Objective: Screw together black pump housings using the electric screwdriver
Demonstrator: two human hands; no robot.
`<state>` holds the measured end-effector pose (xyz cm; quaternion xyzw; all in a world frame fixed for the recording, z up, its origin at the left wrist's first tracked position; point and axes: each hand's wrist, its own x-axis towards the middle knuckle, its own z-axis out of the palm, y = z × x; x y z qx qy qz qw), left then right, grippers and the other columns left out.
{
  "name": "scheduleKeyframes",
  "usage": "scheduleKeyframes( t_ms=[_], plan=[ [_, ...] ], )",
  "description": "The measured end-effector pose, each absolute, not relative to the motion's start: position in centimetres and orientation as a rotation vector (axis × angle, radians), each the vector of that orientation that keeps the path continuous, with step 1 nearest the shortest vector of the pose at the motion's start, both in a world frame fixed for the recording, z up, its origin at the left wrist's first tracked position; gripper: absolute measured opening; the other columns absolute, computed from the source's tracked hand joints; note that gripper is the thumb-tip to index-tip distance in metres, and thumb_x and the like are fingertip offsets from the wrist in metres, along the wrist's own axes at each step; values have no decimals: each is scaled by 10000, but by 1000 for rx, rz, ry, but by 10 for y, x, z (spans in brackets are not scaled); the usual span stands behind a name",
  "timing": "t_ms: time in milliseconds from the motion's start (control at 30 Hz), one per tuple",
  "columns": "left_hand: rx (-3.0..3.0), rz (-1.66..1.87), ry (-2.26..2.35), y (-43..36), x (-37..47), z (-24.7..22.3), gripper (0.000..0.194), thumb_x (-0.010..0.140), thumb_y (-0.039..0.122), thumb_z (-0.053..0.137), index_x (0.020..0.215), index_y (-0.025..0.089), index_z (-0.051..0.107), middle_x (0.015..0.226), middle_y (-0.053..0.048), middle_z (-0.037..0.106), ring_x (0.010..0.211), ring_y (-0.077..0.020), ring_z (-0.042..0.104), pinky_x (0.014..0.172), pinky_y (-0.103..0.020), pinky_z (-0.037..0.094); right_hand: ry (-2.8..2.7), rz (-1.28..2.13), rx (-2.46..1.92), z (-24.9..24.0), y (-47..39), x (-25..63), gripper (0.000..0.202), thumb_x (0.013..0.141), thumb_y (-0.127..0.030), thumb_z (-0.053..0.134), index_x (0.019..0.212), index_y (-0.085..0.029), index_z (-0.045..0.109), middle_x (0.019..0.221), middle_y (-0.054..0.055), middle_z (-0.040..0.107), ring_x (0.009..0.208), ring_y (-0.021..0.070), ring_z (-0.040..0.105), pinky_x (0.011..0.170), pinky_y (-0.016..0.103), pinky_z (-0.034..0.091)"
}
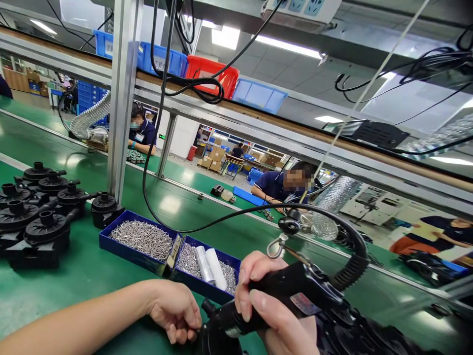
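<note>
Working at a black round housing (216, 342), set low at the bottom edge of the view and partly cut off. Gripping a black corded electric screwdriver (284, 283) in the right hand (281, 315), with fingers and thumb wrapped round the barrel and the nose slanting down-left to the housing; cannot tell whether the bit touches. Curling the left hand (173, 305) nearly closed at the housing's left edge; cannot tell whether anything is pinched inside. Just beyond, on the green worktop (88, 286), a left blue bin (125, 252) of silvery screws (140, 239), beside a right blue bin (199, 289) of smaller silvery hardware (186, 259) with two white cylinders (216, 268) on top. Farther left, a cluster of similar black housings (46, 231). Across the bench, a co-worker (273, 185) in dark blue; overhead, a red crate (212, 74) between blue ones.
</note>
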<state>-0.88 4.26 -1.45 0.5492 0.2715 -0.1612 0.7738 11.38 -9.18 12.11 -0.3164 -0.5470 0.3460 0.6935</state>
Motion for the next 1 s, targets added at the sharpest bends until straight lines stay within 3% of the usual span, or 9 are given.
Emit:
scheduleKeyframes(
  t_ms=[300, 400, 467, 533, 600, 733, 1000],
  plan=[
    [1193, -342, 558, 45, -7, -20, 193, 488, 148, 669, 679, 169, 649, 587, -23, 632, 446, -165, 576, 382, -267, 519, -1244, 761, -716, 121, -93, 115, 199, 906, -404, 816, 941, -234, 718, 923, -6, 609, 521, 71, 597, 514, 236, 463],
    [1225, -296, 529, 48, -16, -11, 201, 544, 184, 769, 731, 162, 697, 629, -13, 654, 492, -147, 601, 420, -241, 541, -1255, 756, -722, 120, -91, 116, 174, 913, -390, 806, 946, -244, 718, 931, -9, 609, 525, 82, 599, 519, 253, 485],
    [1252, -296, 520, 45, -22, -3, 374, 468, 210, 930, 769, 169, 712, 674, -4, 684, 535, -134, 621, 450, -215, 551, -1277, 736, -733, 117, -88, 117, 137, 912, -351, 802, 944, -248, 717, 927, -7, 621, 529, 93, 598, 521, 263, 499],
    [1300, -321, 540, 38, -25, 5, 610, 291, 253, 1056, 789, 181, 711, 687, 10, 698, 547, -122, 621, 456, -192, 542, -1297, 725, -743, 114, -85, 117, 105, 911, -313, 794, 940, -252, 713, 922, -3, 637, 530, 103, 584, 504, 265, 500],
    [1372, -340, 603, 29, -25, 12, 731, 189, 383, 1096, 755, 194, 674, 634, 27, 676, 522, -117, 600, 436, -183, 516, -1298, 743, -752, 111, -82, 117, 101, 904, -291, 793, 937, -250, 707, 924, 1, 647, 525, 102, 570, 486, 258, 495],
    [1491, -264, 709, 13, -23, 19, 797, 215, 600, 1070, 708, 220, 572, 524, 63, 599, 472, -113, 553, 411, -190, 463, -1278, 789, -755, 108, -76, 118, 117, 879, -280, 797, 923, -233, 700, 904, 0, 655, 513, 91, 565, 494, 247, 494],
    [1480, -160, 754, 7, -22, 23, 857, 175, 586, 1063, 779, 223, 573, 557, 88, 597, 474, -108, 540, 435, -230, 451, -1258, 770, -754, 108, -71, 114, 105, 878, -255, 791, 918, -225, 699, 918, -8, 655, 507, 82, 587, 498, 239, 498]
  ],
)
